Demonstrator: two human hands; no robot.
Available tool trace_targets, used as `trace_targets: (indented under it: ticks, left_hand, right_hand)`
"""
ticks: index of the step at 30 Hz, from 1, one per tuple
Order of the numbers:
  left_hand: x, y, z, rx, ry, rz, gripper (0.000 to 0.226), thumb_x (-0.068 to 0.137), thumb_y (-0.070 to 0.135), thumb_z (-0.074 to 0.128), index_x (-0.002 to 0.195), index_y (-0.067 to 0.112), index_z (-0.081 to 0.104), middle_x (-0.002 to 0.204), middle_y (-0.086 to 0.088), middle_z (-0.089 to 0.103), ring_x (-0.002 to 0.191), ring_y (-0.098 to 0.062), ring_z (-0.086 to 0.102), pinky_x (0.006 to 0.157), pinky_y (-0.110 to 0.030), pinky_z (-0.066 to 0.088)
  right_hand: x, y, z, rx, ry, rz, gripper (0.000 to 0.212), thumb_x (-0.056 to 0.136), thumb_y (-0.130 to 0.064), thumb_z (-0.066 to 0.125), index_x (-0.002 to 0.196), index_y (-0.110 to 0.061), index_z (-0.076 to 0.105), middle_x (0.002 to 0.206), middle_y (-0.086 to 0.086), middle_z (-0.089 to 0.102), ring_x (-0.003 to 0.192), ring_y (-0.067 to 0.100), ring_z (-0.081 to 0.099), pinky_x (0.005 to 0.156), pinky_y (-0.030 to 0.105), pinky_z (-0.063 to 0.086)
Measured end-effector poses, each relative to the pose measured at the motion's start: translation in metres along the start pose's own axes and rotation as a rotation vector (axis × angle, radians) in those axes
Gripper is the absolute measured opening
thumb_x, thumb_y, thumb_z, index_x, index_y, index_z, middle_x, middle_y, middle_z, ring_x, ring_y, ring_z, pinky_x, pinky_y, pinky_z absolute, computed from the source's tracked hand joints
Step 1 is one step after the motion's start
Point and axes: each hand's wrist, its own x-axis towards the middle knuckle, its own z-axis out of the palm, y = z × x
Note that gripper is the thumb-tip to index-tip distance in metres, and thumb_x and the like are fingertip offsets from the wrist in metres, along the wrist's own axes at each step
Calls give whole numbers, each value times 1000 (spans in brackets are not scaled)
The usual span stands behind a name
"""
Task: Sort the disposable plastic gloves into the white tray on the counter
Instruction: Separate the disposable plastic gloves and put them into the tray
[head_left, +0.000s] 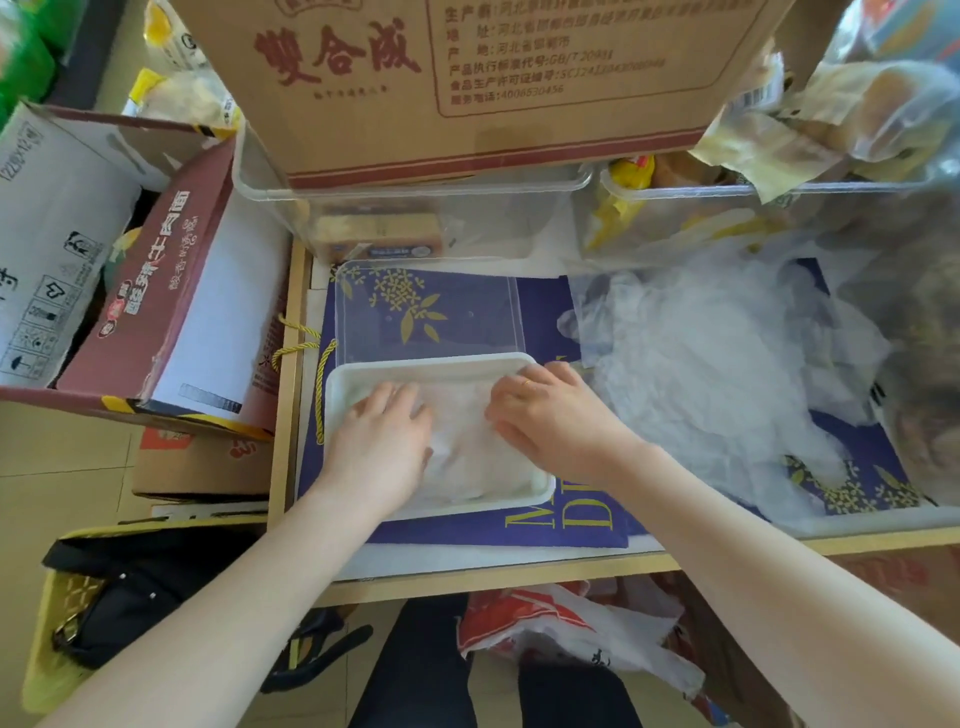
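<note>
Two hands, left (382, 436) and right (545, 415), press flat-fingered on gloves (483, 457) in one white tray (337, 384), grip slack

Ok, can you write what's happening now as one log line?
step: flattening gloves in white tray | left hand: pressing gloves | right hand: on gloves | loose pile: right of tray

My forearms are bare, no sleeves. Thin gold ring (526, 384) on my right hand (550, 415). Dark trousers (415, 670).
</note>
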Motion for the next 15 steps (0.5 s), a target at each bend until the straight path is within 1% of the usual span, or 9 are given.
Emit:
trace_targets:
  ticks: [1,3,5,7,8,9,11,13,15]
  left_hand:
    - [2,5,-5,-52,123,50,32,83,18,54,111,7,63,118,-17,59,107,-37,58,77,-43,52]
    - [9,16,-17,-150,298,137,33,78,21,42,93,6,68,90,-11,68,75,-32,67,51,-36,53]
    - [21,34,-27,-210,346,202,35,79,24,40,96,10,67,87,-5,69,65,-27,67,39,-30,46]
    - [34,55,-31,-233,347,275,36,80,25,39,99,12,67,87,-3,68,61,-27,66,34,-28,41]
    - [42,65,-31,-245,342,305,38,81,26,37,99,12,67,85,-3,67,60,-27,66,33,-28,41]
    - [48,76,-31,-257,337,329,39,80,27,36,98,13,67,83,-3,67,60,-26,65,33,-28,41]
    - [59,96,-32,-275,342,362,38,80,27,36,96,13,68,83,-2,67,61,-24,65,35,-27,42]
    - [67,114,-34,-299,350,388,38,80,27,37,98,13,68,87,-2,68,65,-24,66,41,-27,46]
    - [75,130,-36,-373,303,379,38,86,27,37,108,14,65,101,-2,66,83,-26,66,55,-33,52]
  right_hand:
    - [-8,11,-8,77,83,115,31,86,-29,39,86,-18,68,90,0,65,83,27,60,75,33,45]
    - [-32,42,-15,121,183,419,35,87,-25,37,104,-13,65,113,10,62,101,35,57,83,43,47]
    - [-62,76,-10,63,37,694,44,90,-29,36,126,-13,54,139,17,46,126,39,41,100,49,34]
    - [-89,105,-5,78,-173,903,55,96,-36,37,145,-13,27,155,15,20,141,33,19,112,44,19]
    - [-100,115,-4,115,-216,969,61,97,-37,38,148,-10,18,157,13,14,143,31,15,113,42,16]
    - [-109,123,-3,131,-207,997,63,96,-38,40,147,-8,17,156,13,15,142,30,17,113,41,18]
    - [-121,132,-5,59,-106,972,57,95,-35,44,142,-5,30,148,16,33,133,34,32,106,45,32]
    - [-128,137,-6,-7,-58,966,52,93,-32,49,137,-6,39,135,17,47,119,38,43,91,46,41]
    - [-132,140,-4,4,-31,990,43,92,-28,52,130,-7,48,120,18,53,109,38,47,82,44,43]
